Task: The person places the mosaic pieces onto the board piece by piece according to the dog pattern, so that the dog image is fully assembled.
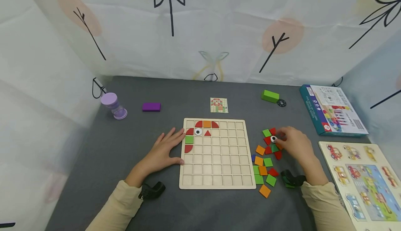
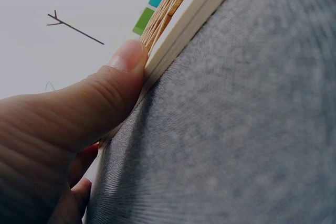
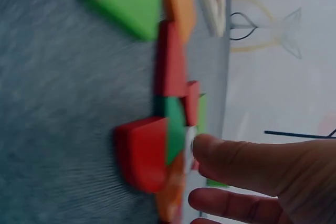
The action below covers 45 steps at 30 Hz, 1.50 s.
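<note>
A pale wooden grid board lies on the grey table, with red, orange and green tiles and a round eye tile in its upper left cells. My left hand rests against the board's left edge, fingers spread; in the left wrist view its thumb touches the rim. To the right of the board, my right hand pinches a second round eye tile at the loose pile. In the right wrist view the thumb meets that white tile's edge, beside a red quarter-round tile.
Loose tiles, such as an orange square, lie along the board's right side. Behind the board are a pattern card, a purple block and a green block. An hourglass stands left; a box and picture puzzle lie right.
</note>
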### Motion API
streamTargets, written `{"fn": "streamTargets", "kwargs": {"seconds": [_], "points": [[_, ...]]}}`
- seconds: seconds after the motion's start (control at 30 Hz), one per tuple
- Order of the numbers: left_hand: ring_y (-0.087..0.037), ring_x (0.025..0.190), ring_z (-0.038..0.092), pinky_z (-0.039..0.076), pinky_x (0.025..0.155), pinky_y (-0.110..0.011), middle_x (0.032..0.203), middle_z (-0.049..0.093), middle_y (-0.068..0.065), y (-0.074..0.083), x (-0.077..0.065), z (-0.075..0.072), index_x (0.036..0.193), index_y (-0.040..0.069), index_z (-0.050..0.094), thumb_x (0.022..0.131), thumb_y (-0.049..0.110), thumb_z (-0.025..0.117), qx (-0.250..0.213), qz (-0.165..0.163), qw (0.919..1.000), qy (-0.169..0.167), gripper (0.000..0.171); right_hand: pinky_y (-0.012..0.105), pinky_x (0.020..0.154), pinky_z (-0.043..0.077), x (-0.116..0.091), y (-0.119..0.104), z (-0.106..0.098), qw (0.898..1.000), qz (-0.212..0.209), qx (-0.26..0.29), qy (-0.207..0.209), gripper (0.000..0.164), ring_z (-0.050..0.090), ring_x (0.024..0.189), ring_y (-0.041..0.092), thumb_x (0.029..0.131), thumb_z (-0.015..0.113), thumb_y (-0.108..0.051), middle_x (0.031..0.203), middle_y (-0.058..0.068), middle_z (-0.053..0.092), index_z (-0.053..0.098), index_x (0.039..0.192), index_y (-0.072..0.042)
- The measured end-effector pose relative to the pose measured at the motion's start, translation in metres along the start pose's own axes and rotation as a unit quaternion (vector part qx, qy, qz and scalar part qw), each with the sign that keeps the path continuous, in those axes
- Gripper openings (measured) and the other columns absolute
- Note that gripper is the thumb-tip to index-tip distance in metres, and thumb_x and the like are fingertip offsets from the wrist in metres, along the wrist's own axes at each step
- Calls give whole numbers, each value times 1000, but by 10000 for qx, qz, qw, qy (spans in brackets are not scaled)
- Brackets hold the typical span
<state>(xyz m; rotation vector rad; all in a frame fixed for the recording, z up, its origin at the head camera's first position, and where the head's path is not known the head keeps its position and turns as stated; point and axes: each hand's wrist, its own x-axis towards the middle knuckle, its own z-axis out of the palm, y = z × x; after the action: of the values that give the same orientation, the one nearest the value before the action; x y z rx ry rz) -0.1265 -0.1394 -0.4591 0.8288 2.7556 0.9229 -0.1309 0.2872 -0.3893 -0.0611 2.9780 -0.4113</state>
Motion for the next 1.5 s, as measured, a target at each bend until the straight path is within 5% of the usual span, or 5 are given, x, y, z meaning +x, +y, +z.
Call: {"fn": "streamTargets", "kwargs": {"seconds": [0.47, 0.77, 1.03, 1.23, 1.5], "points": [[-22, 133, 7, 0, 102, -50, 144, 18, 5, 2, -1, -2, 138, 20, 25, 65, 45, 71, -31, -2, 10000, 39, 90, 28, 46, 34, 3, -12, 2, 9997, -1, -236, 36, 24, 44, 59, 19, 76, 65, -25, 71, 6, 51, 57, 86, -5], [-22, 133, 7, 1, 102, -50, 144, 17, 6, 0, -3, 1, 139, 20, 24, 65, 46, 70, 13, 49, 10000, 80, 91, 26, 47, 35, 27, -93, 20, 9905, -1349, 66, 258, 23, 44, 56, 12, 75, 67, -22, 80, 0, 55, 60, 94, -11], [-21, 133, 7, 1, 102, -50, 144, 18, 7, 0, -3, -1, 139, 19, 24, 64, 47, 70, 16, 32, 10000, 70, 91, 24, 48, 37, 46, -148, 43, 9802, -1941, -380, 81, 20, 47, 60, 10, 74, 67, -20, 79, -3, 55, 62, 93, -16], [-22, 133, 7, 0, 102, -50, 144, 18, 6, 1, -2, -1, 139, 19, 25, 64, 45, 71, 2, 28, 9999, 108, 91, 25, 52, 41, 50, -159, 51, 9748, -2079, -812, -26, 26, 54, 69, 10, 74, 66, -13, 88, -2, 59, 64, 99, -19], [-21, 133, 6, 0, 102, -50, 144, 18, 7, -1, -3, 2, 139, 21, 23, 65, 47, 70, 0, 31, 10000, 77, 91, 23, 49, 38, 47, -158, 53, 9765, -2027, -725, -140, 27, 48, 62, 9, 74, 65, -12, 85, -1, 57, 65, 99, -21]]}}
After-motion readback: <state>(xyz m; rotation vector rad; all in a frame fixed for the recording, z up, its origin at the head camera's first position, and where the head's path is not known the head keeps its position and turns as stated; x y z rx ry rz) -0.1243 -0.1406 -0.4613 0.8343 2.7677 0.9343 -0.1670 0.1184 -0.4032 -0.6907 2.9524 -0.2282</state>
